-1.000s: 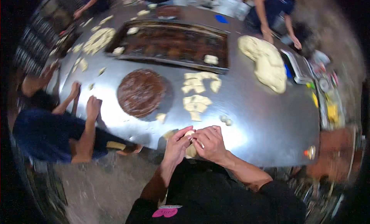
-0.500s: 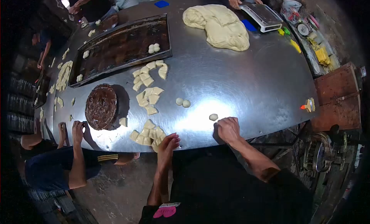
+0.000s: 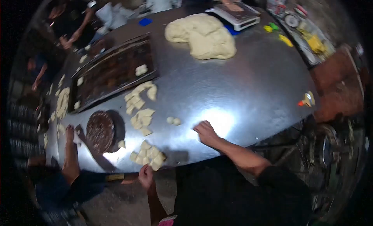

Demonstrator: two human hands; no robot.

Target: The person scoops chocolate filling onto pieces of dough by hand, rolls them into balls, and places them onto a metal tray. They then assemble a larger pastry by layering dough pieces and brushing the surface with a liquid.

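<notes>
My right hand (image 3: 206, 133) is curled down on the steel table, its fingers bent together; whatever lies under them is hidden. To its left, two small dough balls (image 3: 173, 121) sit side by side. At the table's front edge my left hand (image 3: 147, 176), a little blurred, has its fingers drawn in beside a cluster of cut dough pieces (image 3: 147, 154). I cannot make out anything between those fingers. More cut pieces (image 3: 142, 119) lie farther up, with another group (image 3: 135, 99) beyond them.
A dark baking tray (image 3: 116, 70) holds small clusters of dough balls. Nearby stands a round dark pan (image 3: 101, 132). A large dough mass (image 3: 206, 35) and a scale (image 3: 235, 16) are at the back. A brush (image 3: 308, 99) lies right. Co-workers' hands work on the left and at the scale.
My right hand has moved left toward the two dough balls, and the single ball beside it is out of sight. My left hand has drawn down and left to the cut pieces. The view has shifted.
</notes>
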